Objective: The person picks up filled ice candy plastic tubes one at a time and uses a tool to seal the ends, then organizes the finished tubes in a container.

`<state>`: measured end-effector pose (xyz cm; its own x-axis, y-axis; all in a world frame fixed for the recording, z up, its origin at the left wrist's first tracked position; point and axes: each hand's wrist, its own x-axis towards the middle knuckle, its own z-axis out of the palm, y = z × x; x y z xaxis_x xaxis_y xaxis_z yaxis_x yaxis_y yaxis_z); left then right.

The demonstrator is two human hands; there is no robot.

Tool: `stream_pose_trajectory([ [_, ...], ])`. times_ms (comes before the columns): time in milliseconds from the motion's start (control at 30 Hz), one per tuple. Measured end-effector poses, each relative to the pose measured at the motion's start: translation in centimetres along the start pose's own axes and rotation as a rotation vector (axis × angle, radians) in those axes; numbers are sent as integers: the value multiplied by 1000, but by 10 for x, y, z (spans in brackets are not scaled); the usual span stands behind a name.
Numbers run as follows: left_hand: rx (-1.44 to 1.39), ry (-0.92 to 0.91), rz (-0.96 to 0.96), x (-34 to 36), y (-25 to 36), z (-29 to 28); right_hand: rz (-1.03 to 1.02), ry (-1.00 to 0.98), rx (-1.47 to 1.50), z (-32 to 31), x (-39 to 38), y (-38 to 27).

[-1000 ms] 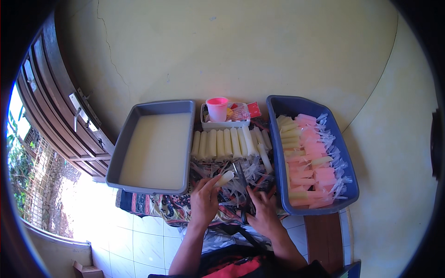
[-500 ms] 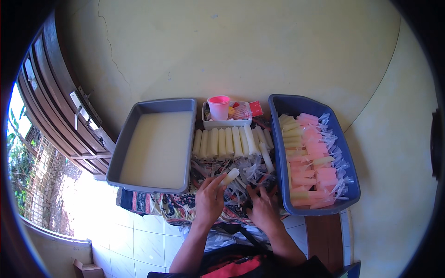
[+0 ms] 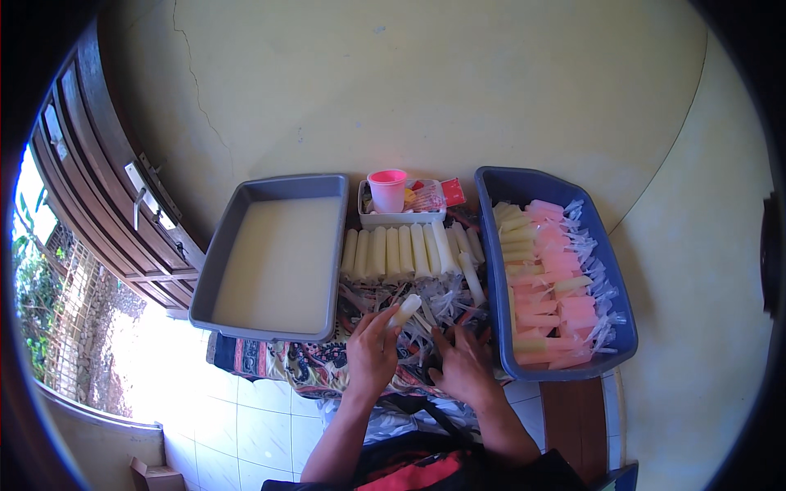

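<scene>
My left hand is closed around a filled clear plastic tube bag of pale, milky liquid, its upper end tilted to the right. My right hand is just right of it, over a tangle of clear plastic bag ends. Its fingers are bent, and a thin plastic strip runs from the tube toward the fingertips; what they grip is hidden. Beyond both hands lies a row of filled pale tubes, side by side. One more filled tube rests at a slant near the right end of that row.
At left stands a grey basin of milky liquid. A blue-grey tub at right holds many pink and pale tubes. Behind the row, a white tray carries a pink cup and small packets. Patterned cloth covers the table.
My left hand and the tube have shifted slightly, the tube's tip rising a little. My right hand has moved slightly left, toward the tube. Everything else lies as before.
</scene>
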<state>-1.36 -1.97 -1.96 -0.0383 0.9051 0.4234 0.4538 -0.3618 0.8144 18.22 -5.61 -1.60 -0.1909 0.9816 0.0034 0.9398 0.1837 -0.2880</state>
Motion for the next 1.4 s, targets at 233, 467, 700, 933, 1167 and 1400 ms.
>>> stream_pose_trajectory([
  [233,-11,93,-20,3,3,5,-138,305,524,-1,21,-6],
  [467,-101,130,-34,22,-1,25,-62,311,915,-9,57,-26],
  [700,-425,-49,-224,84,-7,38,-141,660,677,-10,93,-23],
  [933,-411,-139,-185,126,-5,57,3,649,613,-31,121,-15],
  [1167,-131,-243,81,133,-19,79,37,875,296,-18,147,17],
  [1400,-70,-226,330,134,-49,100,100,822,229,6,161,39],
])
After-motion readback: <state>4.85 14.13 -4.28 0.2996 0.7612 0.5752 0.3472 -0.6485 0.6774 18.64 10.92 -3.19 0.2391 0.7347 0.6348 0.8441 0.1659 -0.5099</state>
